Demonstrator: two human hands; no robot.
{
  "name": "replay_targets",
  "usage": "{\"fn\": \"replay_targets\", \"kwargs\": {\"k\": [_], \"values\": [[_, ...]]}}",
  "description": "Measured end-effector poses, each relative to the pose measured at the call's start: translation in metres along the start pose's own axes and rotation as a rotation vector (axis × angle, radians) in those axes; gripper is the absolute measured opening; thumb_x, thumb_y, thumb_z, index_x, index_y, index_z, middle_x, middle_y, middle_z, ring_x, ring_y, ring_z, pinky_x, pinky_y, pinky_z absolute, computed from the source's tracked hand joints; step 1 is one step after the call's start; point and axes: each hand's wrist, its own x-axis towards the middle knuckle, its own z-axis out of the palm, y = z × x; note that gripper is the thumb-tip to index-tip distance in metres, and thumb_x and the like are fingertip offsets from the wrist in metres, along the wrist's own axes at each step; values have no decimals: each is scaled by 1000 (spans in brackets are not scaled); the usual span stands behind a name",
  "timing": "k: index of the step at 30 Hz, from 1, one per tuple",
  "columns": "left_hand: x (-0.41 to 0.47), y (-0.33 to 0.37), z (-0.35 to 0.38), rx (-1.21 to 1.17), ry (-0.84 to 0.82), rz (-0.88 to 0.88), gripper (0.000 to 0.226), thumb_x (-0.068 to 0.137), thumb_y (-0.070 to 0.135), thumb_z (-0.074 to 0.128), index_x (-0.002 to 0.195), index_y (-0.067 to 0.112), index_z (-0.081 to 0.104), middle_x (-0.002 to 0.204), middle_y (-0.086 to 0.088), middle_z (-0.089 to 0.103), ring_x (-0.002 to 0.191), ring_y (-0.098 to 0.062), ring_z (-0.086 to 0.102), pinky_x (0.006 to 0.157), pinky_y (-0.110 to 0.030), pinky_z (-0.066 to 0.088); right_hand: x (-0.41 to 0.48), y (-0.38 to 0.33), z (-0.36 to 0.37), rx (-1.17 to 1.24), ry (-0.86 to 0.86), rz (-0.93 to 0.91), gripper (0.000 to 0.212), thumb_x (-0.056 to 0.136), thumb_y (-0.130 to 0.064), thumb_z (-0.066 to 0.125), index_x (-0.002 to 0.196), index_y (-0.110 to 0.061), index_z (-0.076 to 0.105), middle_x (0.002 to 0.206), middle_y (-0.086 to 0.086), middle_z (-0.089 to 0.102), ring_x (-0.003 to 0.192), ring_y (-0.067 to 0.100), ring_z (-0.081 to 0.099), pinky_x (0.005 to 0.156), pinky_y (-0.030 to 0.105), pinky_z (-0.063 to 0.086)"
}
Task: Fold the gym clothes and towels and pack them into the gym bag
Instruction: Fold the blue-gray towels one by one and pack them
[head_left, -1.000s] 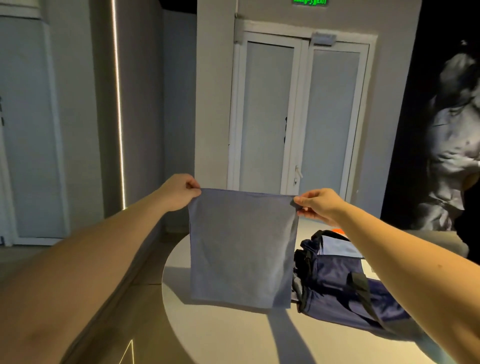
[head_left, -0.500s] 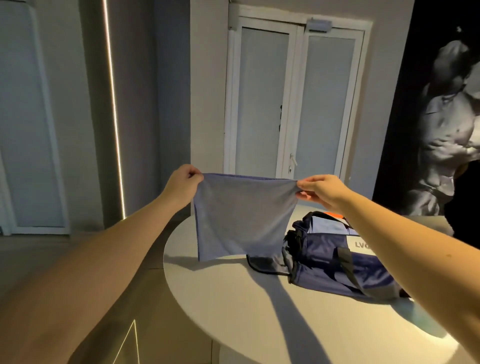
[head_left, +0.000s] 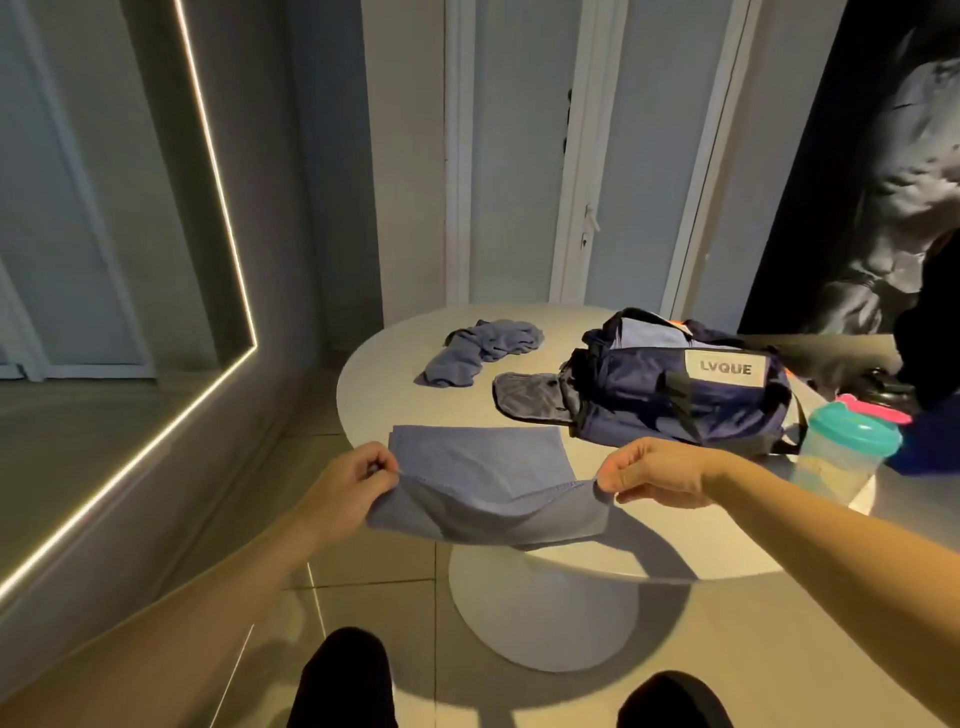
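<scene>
Left hand: pinched the near left corner of the blue towel.
Right hand: pinched the near right corner.
Towel: far half lay flat on the white counter, near edge sagged off it.
Gym bag: open, right of a crumpled cloth.

round white table | teal-lidded shaker bottle | white double door
</scene>
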Motion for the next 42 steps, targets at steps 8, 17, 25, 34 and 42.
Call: {"fn": "replay_targets", "kwargs": {"k": [8,17,25,34,42], "values": [[47,-12,0,-81,87,-145,13,98,14,56,90,12,66,90,-9,66,86,-18,61,77,-32,46,46,-7,3,150,239,-22,12,97,-11,63,89,-6,71,93,13,71,87,26,65,80,37,55],[142,-46,17,66,193,-200,11,101,21,55,105,14,61,99,0,64,93,-18,62,73,-27,46,138,-6,-11,172,618,3,20,93,-15,71,96,5,70,82,16,63,73,26,57,62,34,48],[161,-77,29,275,247,-224,9,99,26,59,105,21,64,103,-1,67,93,-23,65,76,-34,54,167,3,-7,-11,740,-29,21,91,-22,74,100,-2,69,86,11,64,81,23,58,68,35,47],[124,-35,87,738,-64,-43,59,103,47,40,153,14,36,163,-7,27,148,-26,27,120,-41,24,163,13,39,-889,514,-372,62,104,-50,39,156,-18,33,165,4,23,153,24,17,123,40,13],[102,-54,93,841,-262,-102,76,102,62,14,161,18,-4,169,-4,-9,155,-20,-8,126,-39,-5,167,25,46,-910,425,-151,64,103,-58,23,157,-24,30,162,-3,27,150,19,19,122,52,9]]}}
